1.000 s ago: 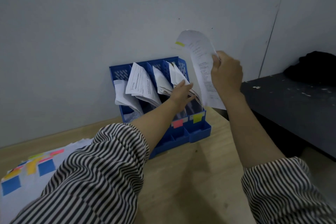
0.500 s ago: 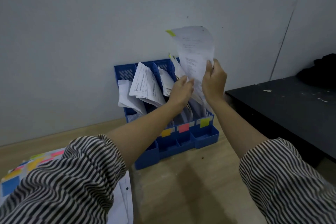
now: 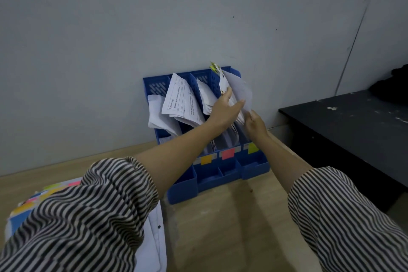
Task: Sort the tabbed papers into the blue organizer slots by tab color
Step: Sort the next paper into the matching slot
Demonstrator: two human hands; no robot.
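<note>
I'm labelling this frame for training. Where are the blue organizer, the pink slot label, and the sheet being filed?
blue organizer (image 3: 183,187), head view, front left tray wall.
pink slot label (image 3: 228,153), head view, middle of the tag.
sheet being filed (image 3: 239,91), head view, upper blank face.

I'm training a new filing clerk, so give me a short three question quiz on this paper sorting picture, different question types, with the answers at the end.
1. True or false: the right hand is feeding a sheet into the rightmost slot of the blue organizer.
2. Multiple choice: the label on the front of that slot is A) orange, B) pink, C) yellow-green.
3. Fill in: the left hand reaches over the papers in the slots with its fingers ____.

Key: 1 true. 2 C. 3 straight.
</note>
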